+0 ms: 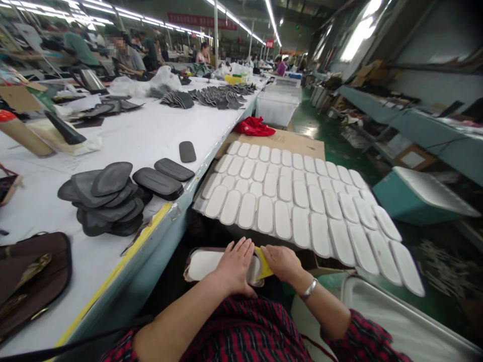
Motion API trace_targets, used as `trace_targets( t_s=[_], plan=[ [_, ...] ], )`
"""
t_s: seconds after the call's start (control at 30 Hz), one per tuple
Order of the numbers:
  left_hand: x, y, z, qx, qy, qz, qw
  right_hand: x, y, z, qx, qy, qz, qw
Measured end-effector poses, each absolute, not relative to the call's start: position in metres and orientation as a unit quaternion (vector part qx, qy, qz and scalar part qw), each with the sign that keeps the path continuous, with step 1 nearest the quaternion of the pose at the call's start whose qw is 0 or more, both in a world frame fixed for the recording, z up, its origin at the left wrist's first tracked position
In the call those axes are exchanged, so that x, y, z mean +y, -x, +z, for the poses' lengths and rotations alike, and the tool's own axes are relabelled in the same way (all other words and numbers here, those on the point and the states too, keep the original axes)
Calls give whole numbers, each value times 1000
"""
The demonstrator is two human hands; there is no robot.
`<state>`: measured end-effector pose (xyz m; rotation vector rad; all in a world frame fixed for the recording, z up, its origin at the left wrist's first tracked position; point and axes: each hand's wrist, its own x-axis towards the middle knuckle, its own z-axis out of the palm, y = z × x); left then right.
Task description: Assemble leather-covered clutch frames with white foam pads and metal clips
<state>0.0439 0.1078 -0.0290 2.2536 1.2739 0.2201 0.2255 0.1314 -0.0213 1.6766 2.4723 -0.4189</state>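
Observation:
Over my lap lies a long oval pad (204,264), white on top with a dark, ragged rim. My left hand (234,265) presses across its right part, fingers stretched to the far edge and thumb at the near edge. A flat yellow scraper-like tool (263,263) is gripped in my right hand (282,262), closed around it. The tool's edge meets the pad's right end beside my left fingers. My hand hides the contact partly. Just beyond, rows of similar white oval pads (246,211) lie on a cardboard-covered surface.
On the white table (158,130) at left sit a stack of dark curved pieces (109,196), black oval pads (158,182) and a brown bag (33,281). A red cloth (254,126) lies on the cardboard (298,143). A teal bin (422,196) stands right. People work farther back.

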Motion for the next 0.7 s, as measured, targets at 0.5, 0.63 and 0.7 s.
trace_targets(
  t_s=[0.5,0.63,0.7],
  plan=[
    [100,-24,-20,478,-826,109,279,107,-262,-17,835,-534,-133,27],
    [109,-18,-8,442,-836,34,323,83,-248,-22,817,-570,-87,-3],
    [108,-20,-6,437,-840,15,321,79,-239,-26,813,-577,-78,-8]
  ],
)
